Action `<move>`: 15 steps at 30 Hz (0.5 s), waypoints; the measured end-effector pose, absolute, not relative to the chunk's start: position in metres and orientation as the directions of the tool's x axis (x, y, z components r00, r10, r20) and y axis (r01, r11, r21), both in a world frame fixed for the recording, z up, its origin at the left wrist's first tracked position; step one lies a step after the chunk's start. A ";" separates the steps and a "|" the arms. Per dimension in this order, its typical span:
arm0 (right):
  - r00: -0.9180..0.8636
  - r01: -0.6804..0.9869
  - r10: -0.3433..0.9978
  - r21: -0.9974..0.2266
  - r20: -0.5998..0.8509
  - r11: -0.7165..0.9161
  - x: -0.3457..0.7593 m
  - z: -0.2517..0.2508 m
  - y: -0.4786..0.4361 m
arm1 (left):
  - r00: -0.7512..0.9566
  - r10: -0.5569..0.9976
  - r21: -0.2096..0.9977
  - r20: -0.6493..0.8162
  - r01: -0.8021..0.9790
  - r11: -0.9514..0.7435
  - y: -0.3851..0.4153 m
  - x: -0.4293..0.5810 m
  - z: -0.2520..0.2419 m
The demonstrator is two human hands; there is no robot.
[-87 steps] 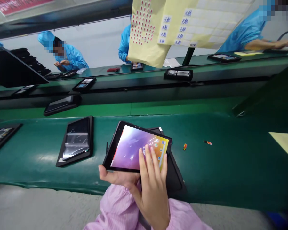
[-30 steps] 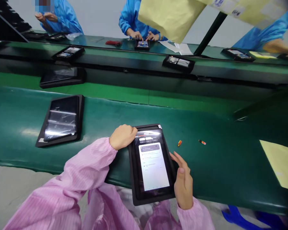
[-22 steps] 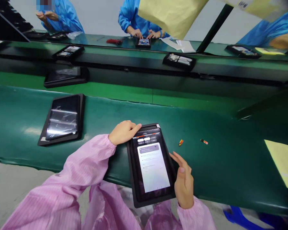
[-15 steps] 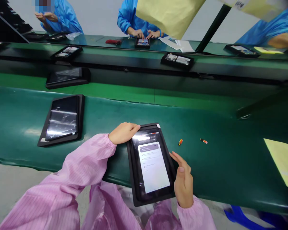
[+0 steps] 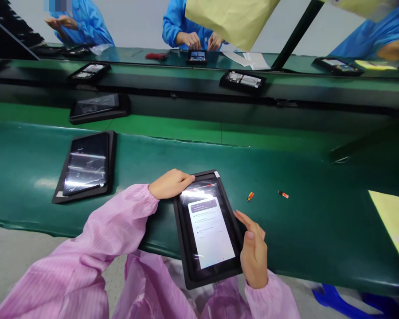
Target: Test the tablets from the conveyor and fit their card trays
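Observation:
A tablet (image 5: 213,232) with a lit white page on its screen lies in a black tray (image 5: 185,261) that juts past the table's front edge. My left hand (image 5: 169,184) is closed on the tray's upper left corner, its thumb on top and its other fingers partly hidden. Along the right side rests my right hand (image 5: 254,248), fingers stretched and touching or nearly touching the edge. Right of the tablet are two small orange-and-black pieces, one nearer (image 5: 250,196) and one farther (image 5: 283,194).
Left on the green table (image 5: 319,239) lies a dark tablet (image 5: 86,164) in a black tray. A yellow sheet (image 5: 394,221) lies at right. Beyond, a belt (image 5: 173,84) carries trays with opened devices (image 5: 242,81). People in blue (image 5: 176,26) work opposite.
The tray beyond my table at left has shifted slightly right, and trays on the belt slightly left. A person opposite has lifted their hands off a device. My hands hardly moved.

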State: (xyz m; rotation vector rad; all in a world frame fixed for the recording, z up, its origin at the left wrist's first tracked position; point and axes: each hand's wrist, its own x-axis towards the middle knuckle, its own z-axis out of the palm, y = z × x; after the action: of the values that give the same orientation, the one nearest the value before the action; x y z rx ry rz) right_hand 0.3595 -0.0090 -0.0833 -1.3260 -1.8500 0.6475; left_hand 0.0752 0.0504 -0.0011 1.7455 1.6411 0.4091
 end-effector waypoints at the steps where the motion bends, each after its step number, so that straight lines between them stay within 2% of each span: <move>1: -0.176 0.558 0.941 -0.759 0.287 0.336 0.359 -0.083 -0.009 | 0.144 0.964 0.682 -0.225 0.729 0.050 0.050 0.075 -0.001; 10: -0.194 0.544 0.928 -0.753 0.317 0.371 0.359 -0.082 -0.011 | 0.031 0.990 0.844 -0.135 0.527 0.099 0.031 0.081 -0.012; 15: -0.380 0.534 0.879 -0.706 0.290 0.464 0.359 -0.079 -0.007 | -0.167 0.984 0.926 0.059 0.377 0.008 0.018 0.095 -0.035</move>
State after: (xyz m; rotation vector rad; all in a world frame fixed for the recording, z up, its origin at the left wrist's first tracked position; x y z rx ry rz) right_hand 0.3585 -0.0068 -0.0794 -1.1704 -2.0621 0.6791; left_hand 0.0945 0.0184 -0.0346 1.4222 1.6166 1.1528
